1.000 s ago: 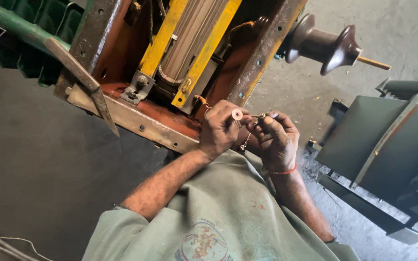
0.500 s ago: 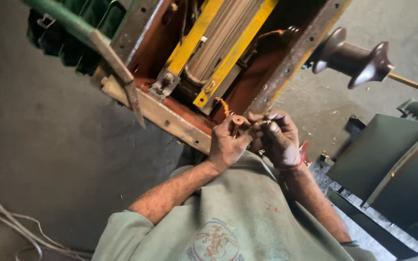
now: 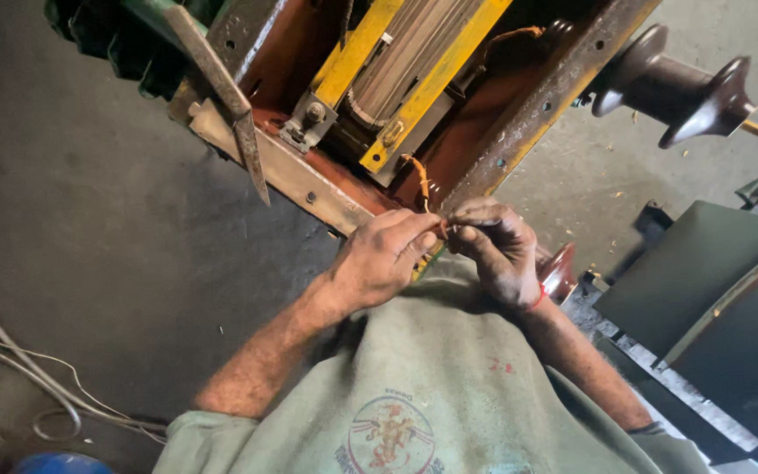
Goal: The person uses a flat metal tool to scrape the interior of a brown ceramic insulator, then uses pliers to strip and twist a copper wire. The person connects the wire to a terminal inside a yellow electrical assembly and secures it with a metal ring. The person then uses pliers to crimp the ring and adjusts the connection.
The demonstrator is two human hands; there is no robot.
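Observation:
My left hand [image 3: 383,257] and my right hand [image 3: 495,248] meet fingertip to fingertip just below a rusty metal frame [image 3: 519,123]. Both pinch the end of a thin orange-brown wire [image 3: 418,175] that runs down from the frame's inside; a small part at the wire's end is mostly hidden by my fingers. A red thread circles my right wrist. Inside the frame stands a pale wound coil [image 3: 405,66] clamped between yellow bars [image 3: 432,88].
A dark brown ribbed insulator [image 3: 677,88] sticks out at the upper right, another insulator [image 3: 560,270] sits by my right wrist. Green-grey metal panels [image 3: 704,281] lie at the right. Loose cables [image 3: 19,377] lie on the dark floor [image 3: 89,246] at the left.
The view has shifted, so the frame sits higher and more to the right. My hands stay together on the wire end; a round washer-like part seen between my fingers earlier is no longer visible.

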